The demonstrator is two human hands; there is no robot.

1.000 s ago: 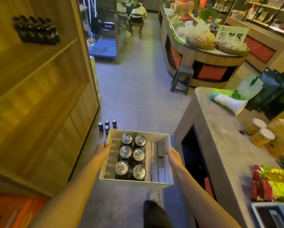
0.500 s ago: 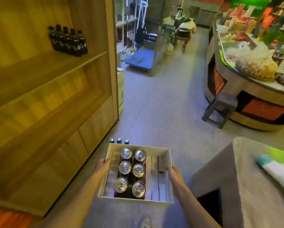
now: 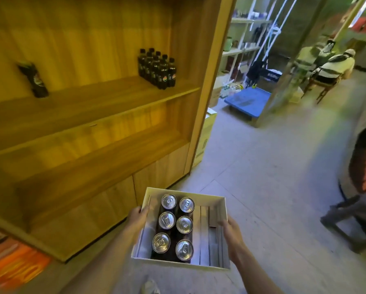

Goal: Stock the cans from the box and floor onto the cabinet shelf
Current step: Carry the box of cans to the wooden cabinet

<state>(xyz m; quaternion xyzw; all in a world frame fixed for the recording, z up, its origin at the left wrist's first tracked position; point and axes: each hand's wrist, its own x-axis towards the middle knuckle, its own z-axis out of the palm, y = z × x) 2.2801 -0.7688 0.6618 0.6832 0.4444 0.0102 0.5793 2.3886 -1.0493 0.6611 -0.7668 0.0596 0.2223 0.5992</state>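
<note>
I carry a white open box (image 3: 218,209) low in the middle of the view, above the floor. Several dark cans (image 3: 175,224) with silver tops stand in two rows in its left half. My left hand (image 3: 138,217) grips the box's left wall and my right hand (image 3: 231,232) grips its right wall. The wooden cabinet (image 3: 88,132) fills the left side, with a bare lower shelf (image 3: 105,151) just left of the box. The cans on the floor are hidden from view.
On the upper shelf stand a group of dark bottles (image 3: 156,68) and a single bottle (image 3: 34,80). A cardboard carton (image 3: 205,136) leans by the cabinet's right end. A blue cart (image 3: 247,101), a stool (image 3: 351,221) at right and a seated person (image 3: 332,66) lie beyond.
My view has swung left toward the cabinet, and the counter at right has left the frame. The floor cans beyond the box are no longer visible. Both hands keep their grip on the box.
</note>
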